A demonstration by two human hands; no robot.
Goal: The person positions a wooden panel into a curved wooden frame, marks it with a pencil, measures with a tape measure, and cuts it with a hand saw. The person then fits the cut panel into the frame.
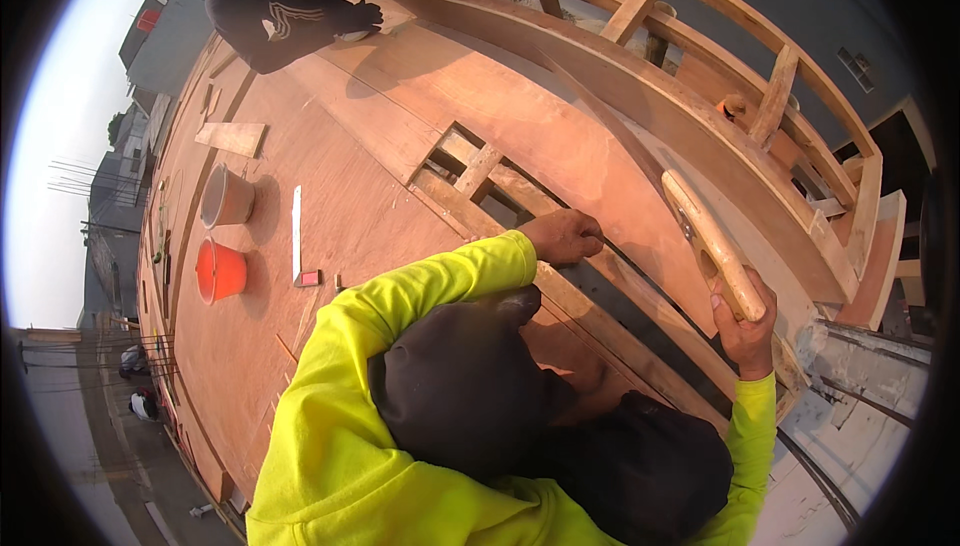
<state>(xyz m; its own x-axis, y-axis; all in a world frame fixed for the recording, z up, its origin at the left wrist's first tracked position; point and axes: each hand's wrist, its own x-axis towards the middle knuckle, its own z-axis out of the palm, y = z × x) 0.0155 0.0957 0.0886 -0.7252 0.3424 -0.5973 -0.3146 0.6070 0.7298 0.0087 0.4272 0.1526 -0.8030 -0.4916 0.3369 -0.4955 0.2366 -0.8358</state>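
Observation:
My right hand (pixel 748 326) is closed around the wooden handle of a hand saw (pixel 712 246). Its thin blade points away from me, over the plywood beside the curved wooden side. My left hand (pixel 563 236) has its fingers curled at the edge of a long gap in the plywood deck (pixel 350 166); whatever they hold, if anything, is hidden. Timber pieces (pixel 480 171) show inside the opening just beyond that hand. My knees, in dark cloth, are bent between my two arms.
An orange bucket (pixel 220 271), a grey bucket (pixel 227 196), a metal square (pixel 297 236) and a loose board (pixel 230 138) lie to the left. Another person (pixel 280 6) in dark clothes crouches at the far end. A timber frame (pixel 640 4) borders the right side.

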